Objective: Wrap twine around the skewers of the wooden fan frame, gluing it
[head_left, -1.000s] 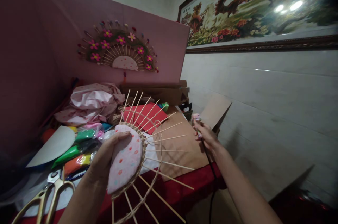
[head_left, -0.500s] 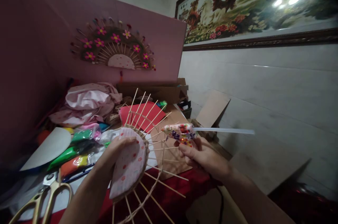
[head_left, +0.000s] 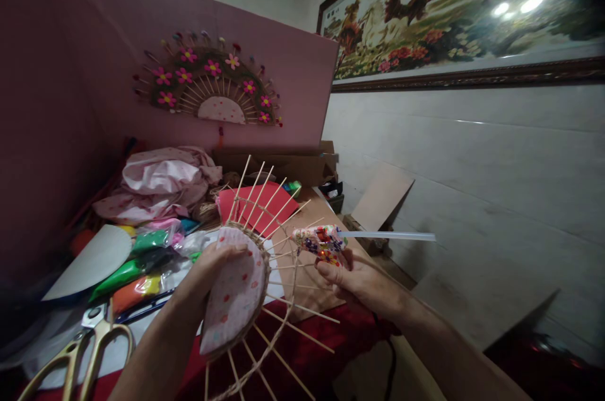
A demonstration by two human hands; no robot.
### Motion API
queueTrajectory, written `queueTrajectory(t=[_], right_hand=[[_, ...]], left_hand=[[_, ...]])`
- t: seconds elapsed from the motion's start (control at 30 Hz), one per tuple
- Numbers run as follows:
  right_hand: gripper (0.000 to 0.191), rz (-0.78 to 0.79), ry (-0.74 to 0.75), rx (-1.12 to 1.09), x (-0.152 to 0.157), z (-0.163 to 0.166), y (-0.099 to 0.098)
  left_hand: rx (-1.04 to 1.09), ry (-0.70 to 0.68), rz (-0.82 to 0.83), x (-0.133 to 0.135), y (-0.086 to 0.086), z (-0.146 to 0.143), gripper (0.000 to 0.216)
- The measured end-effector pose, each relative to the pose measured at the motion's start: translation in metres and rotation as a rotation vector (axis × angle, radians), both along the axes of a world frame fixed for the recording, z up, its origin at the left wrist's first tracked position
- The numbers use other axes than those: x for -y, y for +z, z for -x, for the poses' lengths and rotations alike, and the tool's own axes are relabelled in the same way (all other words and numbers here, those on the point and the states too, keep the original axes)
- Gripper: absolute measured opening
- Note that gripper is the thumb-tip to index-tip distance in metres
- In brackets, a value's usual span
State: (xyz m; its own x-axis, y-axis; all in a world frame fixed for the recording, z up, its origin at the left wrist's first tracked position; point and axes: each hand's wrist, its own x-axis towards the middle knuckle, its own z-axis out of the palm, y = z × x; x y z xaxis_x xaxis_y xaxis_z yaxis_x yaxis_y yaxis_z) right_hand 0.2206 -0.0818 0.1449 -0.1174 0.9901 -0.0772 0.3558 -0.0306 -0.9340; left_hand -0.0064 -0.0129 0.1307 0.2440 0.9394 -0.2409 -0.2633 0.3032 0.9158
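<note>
My left hand [head_left: 222, 262] is closed on a half-round fan frame [head_left: 234, 300], its thumb lying over the pale cloth centre with red spots. Thin wooden sticks fan out from the curved edge, and a twine [head_left: 278, 328] runs across them in an arc. In my right hand [head_left: 352, 278] is a glue gun [head_left: 321, 242] covered in colourful decoration, with a long translucent glue stick [head_left: 392, 236] sticking out of its back. The gun's nozzle is close to the sticks on the right; whether it touches them I cannot tell.
Gold-handled scissors [head_left: 97, 338] lie at the lower left beside bags of coloured clay [head_left: 137, 290]. Behind them is crumpled pink cloth [head_left: 161, 174]. Red paper [head_left: 258, 205] and brown cardboard [head_left: 307, 287] lie on the table. A flowered fan [head_left: 220, 82] is on the pink panel.
The glue stick protrudes less from the back of the gun. My view has shifted slightly, while both hands keep their holds on the fan frame and the glue gun.
</note>
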Motion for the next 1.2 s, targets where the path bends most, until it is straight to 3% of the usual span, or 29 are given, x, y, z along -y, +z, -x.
queueTrajectory(t=[1.2], right_hand=[[0.037,-0.034,0.023,-0.056,0.0005,0.0002,-0.0006]], left_hand=[[-0.015,-0.010,-0.008,-0.0010,0.0006,0.0004,0.012]])
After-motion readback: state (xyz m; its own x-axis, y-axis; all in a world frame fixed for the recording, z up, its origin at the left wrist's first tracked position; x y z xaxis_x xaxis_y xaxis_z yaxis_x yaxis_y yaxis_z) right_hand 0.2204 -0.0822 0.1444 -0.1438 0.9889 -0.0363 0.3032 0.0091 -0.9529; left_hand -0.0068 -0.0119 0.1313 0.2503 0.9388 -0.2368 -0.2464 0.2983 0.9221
